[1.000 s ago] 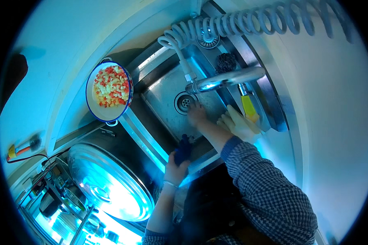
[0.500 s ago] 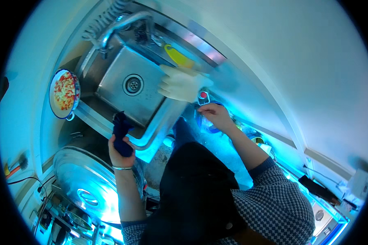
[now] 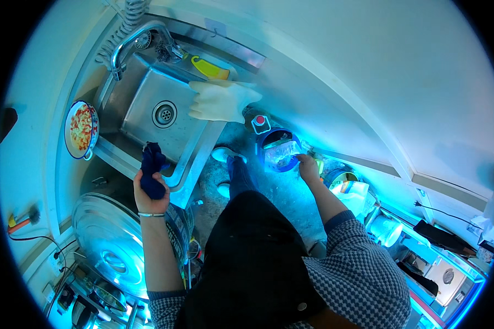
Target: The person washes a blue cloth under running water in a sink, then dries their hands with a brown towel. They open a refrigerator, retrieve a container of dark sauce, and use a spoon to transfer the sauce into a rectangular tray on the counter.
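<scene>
Left hand (image 3: 148,196) grips cloth (image 3: 151,167) by sink (image 3: 142,107).

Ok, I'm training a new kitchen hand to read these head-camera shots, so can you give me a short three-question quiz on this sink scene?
1. True or false: the left hand grips a dark blue cloth at the front rim of the steel sink.
2. What does the right hand reach into?
A. the bowl of diced vegetables
B. the blue bin lined with a clear bag
C. the big steel pot lid
3. Fill in: the pale rubber ____ lies draped over the sink's right edge.

Key: 1 true; 2 B; 3 glove.
</scene>
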Demonstrator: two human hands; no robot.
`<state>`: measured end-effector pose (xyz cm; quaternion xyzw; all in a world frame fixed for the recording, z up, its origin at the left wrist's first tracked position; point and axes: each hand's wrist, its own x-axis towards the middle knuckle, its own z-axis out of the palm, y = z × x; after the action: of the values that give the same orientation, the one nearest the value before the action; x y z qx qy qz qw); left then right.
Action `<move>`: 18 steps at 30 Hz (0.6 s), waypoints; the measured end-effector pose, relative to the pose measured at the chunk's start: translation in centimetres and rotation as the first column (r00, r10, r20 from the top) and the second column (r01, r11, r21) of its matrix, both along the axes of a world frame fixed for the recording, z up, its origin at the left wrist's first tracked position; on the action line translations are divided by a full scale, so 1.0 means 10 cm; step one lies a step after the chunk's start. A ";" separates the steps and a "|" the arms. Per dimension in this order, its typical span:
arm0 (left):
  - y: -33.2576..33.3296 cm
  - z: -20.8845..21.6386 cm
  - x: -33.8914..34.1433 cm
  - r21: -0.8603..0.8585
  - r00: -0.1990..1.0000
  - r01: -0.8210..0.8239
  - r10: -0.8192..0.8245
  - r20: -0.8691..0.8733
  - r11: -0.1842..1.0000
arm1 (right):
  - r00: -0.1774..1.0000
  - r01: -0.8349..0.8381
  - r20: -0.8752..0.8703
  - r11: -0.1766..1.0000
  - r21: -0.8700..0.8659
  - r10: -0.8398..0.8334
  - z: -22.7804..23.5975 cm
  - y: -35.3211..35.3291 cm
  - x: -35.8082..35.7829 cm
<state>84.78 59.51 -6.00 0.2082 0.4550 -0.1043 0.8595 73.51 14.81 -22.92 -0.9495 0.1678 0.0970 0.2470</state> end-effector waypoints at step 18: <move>-0.47 0.77 0.24 -0.884 0.849 -0.219 0.527 0.036 0.413 | 0.910 0.390 -0.013 -0.847 0.363 0.413 1.42 3.48 2.51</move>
<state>87.18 54.80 1.67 -0.3375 0.2370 -0.0834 0.9072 98.63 49.60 -8.76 0.0794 -0.0420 0.3853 0.9184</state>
